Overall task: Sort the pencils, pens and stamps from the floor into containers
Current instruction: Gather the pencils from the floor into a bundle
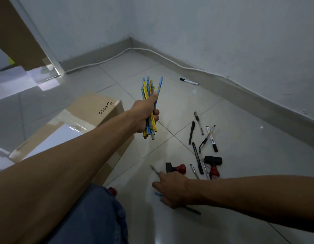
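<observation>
**Q:** What is nearest to you right now?

**Me:** My right hand [172, 188], low on the floor [240, 138] at the near right. It lies knuckles up, fingers curled down over a blue pencil [158, 194] whose end pokes out on its left side. A dark pen [193, 210] runs under the same hand and out towards the near right. I can't tell from here whether my fingers already pinch either one.

**Q:** Which way does the pencil lie?

**Me:** I see only the short blue end, so its long axis is a guess: roughly left to right, under my palm.

**Q:** And just beyond that hand?

**Me:** A thin grey pen [154, 170] touching my fingertips and slanting away to the far left, then a red-handled stamp [176, 168] just beside it. Farther right is a second stamp [213, 164] among the scattered pens [199, 136].

**Q:** Where is your other hand?

**Me:** My left hand [145, 117] is raised farther off, fist wrapped round a bundle of pencils [151, 106], their ends pointing up and away from me. The cardboard box [92, 113] sits to its left.

**Q:** So which hand takes the pencil?

**Me:** The right; it sits on it, and the left is full and well apart. One marker [188, 81] lies farthest off, near the skirting board.
</observation>
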Motion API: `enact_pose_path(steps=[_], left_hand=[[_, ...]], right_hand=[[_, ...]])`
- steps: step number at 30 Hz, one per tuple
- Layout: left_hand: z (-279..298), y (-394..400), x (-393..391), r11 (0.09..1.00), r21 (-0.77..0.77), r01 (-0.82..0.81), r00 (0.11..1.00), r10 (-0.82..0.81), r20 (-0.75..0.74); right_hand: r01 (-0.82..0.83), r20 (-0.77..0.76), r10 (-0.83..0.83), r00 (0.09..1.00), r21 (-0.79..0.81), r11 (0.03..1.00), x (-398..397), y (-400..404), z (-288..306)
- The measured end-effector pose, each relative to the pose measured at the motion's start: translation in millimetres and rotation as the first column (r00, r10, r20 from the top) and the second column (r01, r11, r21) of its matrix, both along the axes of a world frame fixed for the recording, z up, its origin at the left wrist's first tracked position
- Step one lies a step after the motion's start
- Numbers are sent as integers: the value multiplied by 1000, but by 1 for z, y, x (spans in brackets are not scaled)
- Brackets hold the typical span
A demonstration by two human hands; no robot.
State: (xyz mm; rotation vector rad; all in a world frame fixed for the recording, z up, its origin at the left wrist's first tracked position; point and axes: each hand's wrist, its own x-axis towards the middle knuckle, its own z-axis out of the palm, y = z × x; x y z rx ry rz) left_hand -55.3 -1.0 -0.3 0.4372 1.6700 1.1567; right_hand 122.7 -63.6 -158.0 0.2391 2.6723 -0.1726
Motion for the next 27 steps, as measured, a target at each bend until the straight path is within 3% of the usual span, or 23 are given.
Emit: enact_pose_path(steps=[12,18,27], left_hand=[[-5,-5,-12,1000,24,-1,1000,0,24],[-3,-10,-17,1000,29,-1,1000,0,20],[-3,-4,-7,1000,22,12,1000,-12,-15]], right_hand=[[98,-27,-97,995,31,995,-9,-11,-17],[111,-40,-113,993,-43,993,4,-6,-19],[95,40,-92,995,-81,992,18,14,3]])
